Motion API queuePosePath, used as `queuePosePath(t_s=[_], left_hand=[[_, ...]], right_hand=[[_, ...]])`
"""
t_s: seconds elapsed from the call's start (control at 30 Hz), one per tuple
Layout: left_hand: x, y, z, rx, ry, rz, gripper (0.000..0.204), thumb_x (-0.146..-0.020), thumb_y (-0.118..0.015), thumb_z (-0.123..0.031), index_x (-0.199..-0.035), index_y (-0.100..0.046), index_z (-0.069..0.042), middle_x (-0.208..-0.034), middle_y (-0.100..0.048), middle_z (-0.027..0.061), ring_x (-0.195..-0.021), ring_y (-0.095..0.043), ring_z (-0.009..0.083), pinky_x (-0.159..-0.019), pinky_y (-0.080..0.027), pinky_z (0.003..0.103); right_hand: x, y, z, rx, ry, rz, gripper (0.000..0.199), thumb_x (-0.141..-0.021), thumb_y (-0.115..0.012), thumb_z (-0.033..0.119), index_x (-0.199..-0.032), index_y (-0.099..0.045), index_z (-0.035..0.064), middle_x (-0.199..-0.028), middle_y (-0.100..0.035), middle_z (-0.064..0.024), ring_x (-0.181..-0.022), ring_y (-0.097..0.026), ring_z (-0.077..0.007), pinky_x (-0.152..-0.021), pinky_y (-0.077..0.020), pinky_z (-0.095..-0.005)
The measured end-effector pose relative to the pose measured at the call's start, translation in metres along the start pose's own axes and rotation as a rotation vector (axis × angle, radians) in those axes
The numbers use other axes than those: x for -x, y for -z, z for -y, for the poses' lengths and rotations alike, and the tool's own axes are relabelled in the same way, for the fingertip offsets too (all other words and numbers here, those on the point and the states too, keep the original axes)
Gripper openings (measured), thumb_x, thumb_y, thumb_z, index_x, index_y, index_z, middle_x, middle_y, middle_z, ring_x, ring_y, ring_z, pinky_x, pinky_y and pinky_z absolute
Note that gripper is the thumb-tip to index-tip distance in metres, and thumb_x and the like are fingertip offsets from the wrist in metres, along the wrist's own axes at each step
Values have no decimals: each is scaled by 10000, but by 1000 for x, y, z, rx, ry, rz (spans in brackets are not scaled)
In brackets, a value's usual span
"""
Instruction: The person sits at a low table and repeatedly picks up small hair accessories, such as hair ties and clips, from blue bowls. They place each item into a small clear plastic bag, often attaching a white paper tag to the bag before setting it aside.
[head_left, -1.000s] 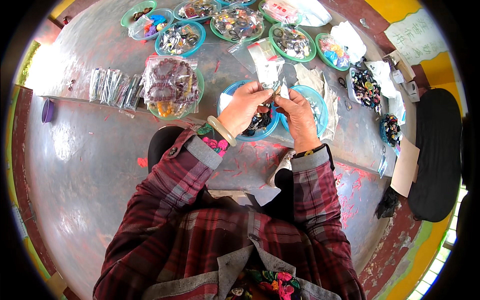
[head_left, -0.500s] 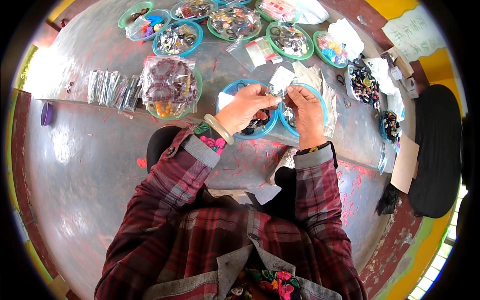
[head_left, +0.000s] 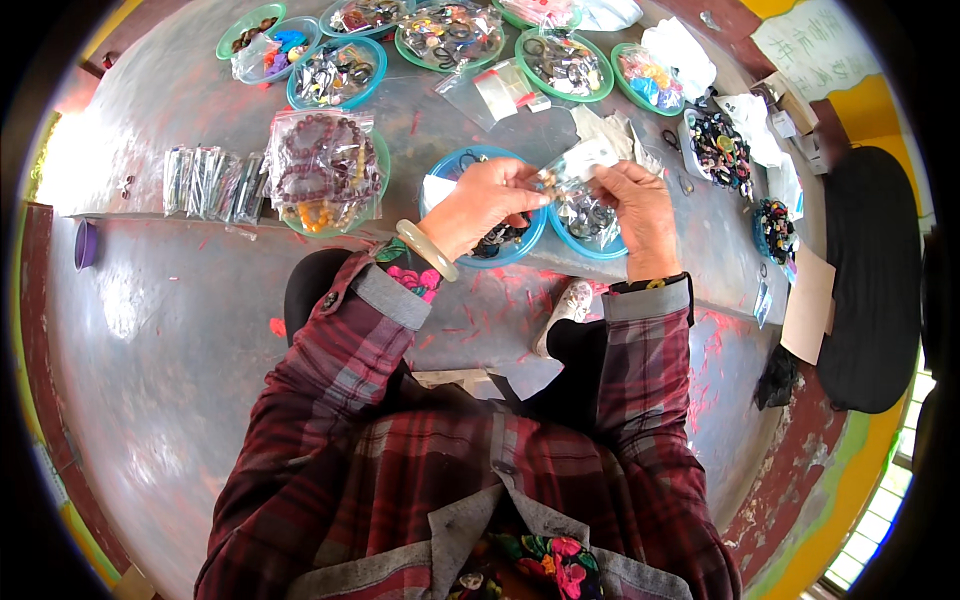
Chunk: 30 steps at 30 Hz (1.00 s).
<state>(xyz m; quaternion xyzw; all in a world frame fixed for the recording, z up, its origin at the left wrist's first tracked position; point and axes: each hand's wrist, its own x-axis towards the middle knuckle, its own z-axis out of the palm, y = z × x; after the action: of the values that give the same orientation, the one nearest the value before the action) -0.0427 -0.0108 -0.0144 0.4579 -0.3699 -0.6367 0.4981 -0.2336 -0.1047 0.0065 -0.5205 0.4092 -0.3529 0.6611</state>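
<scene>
Between my two hands is a small clear plastic bag (head_left: 576, 164) with a white card and small items that I cannot make out. My left hand (head_left: 482, 207) pinches its left end with thumb and fingers. At its right end, the thumb and fingers of my right hand (head_left: 643, 208) are closed on the plastic. Below my left hand stands a blue bowl (head_left: 506, 261) with dark small pieces and something white at its left side. The other blue bowl (head_left: 592, 254), with bagged dark and pale pieces, is partly hidden under the bag and my right hand.
To the left lie bagged bead bracelets (head_left: 325, 165) on a green bowl and a row of slim clear packets (head_left: 212, 182). Several bowls of packaged small goods line the far side, such as a green bowl (head_left: 607, 90). A white basket (head_left: 690, 150) stands right.
The small bag has turned from hanging upright to lying slanted between my hands. My right hand has moved right, away from my left. The view has shifted slightly.
</scene>
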Motion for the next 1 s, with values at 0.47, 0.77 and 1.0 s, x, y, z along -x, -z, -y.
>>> queuePosePath(t_s=[0.47,0.77,1.0], left_hand=[[3,14,-7,41,30,-110,179,-882,-544,-182,-982,-593,-42,-929,-602,24,-871,-563,105,-685,-461,236],[-1,8,-8,-5,16,-107,181,-891,-526,-189,-970,-593,-41,-920,-609,28,-869,-566,105,-689,-454,240],[0,24,-11,107,-143,-317,206,-897,-509,-213,-929,-583,-23,-879,-621,67,-826,-585,133,-692,-447,253]], right_hand=[[-30,138,-53,796,-124,-306,194,-736,-646,199,-756,-640,6,-644,-610,-30,-588,-584,-105,-510,-409,-251],[-50,221,-115,815,-171,-596,282,-706,-614,163,-945,-632,14,-780,-646,-88,-630,-611,-126,-553,-468,-259],[-56,170,-96,678,-177,-551,295,-740,-584,160,-994,-615,14,-796,-632,-46,-670,-580,-116,-579,-444,-241]])
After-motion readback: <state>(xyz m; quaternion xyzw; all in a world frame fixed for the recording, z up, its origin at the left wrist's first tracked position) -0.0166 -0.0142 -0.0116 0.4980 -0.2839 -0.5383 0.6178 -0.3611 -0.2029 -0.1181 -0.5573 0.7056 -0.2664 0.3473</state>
